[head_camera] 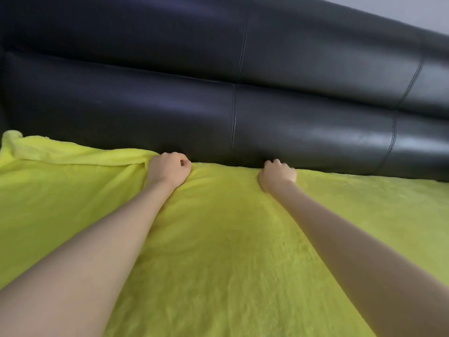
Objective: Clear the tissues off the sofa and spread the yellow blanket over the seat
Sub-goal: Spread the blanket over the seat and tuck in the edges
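The fluffy yellow fleece blanket [218, 239] covers the seat of the black leather sofa [218, 81], from the 9 o'clock edge to the 3 o'clock edge. The left hand [168, 170], at 11 o'clock of centre, grips the blanket's folded rear edge. The right hand [278, 175], at 1 o'clock, has its fingers curled into the same edge at the backrest.

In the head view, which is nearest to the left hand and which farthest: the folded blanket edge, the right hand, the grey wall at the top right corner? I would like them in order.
1. Folded blanket edge: touching the left hand, on its left side.
2. Right hand: to the right, along the backrest foot.
3. Grey wall: far top right, behind the sofa.
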